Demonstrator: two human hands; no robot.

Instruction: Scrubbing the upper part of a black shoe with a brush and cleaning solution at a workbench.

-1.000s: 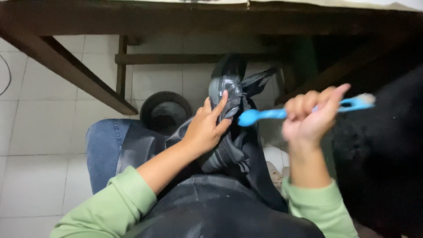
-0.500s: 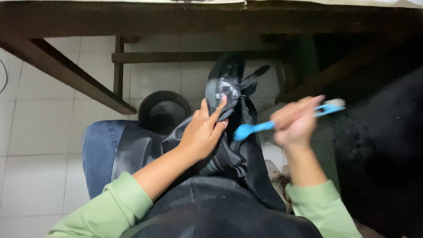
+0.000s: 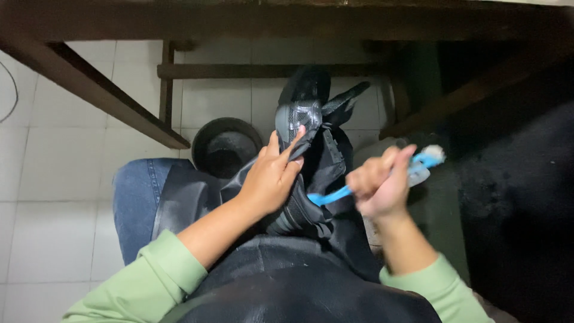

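A black and grey sports shoe (image 3: 302, 116) lies on my lap, its toe pointing away from me. My left hand (image 3: 272, 176) presses on the shoe's side and holds it steady. A blue toothbrush (image 3: 382, 174) is gripped in my right hand (image 3: 376, 188); one end of it rests against the shoe near its middle, the other end sticks out to the upper right. A black apron (image 3: 281, 281) covers my lap under the shoe. My sleeves are light green.
A dark round bowl (image 3: 226, 146) sits on the white tiled floor just left of the shoe. A wooden table frame with slanted legs (image 3: 95, 90) spans overhead. My left knee in blue jeans (image 3: 134, 197) shows at the left. Dark shadow fills the right side.
My right hand has come down and leftward with the toothbrush, bringing its end onto the shoe. My left hand stays on the shoe.
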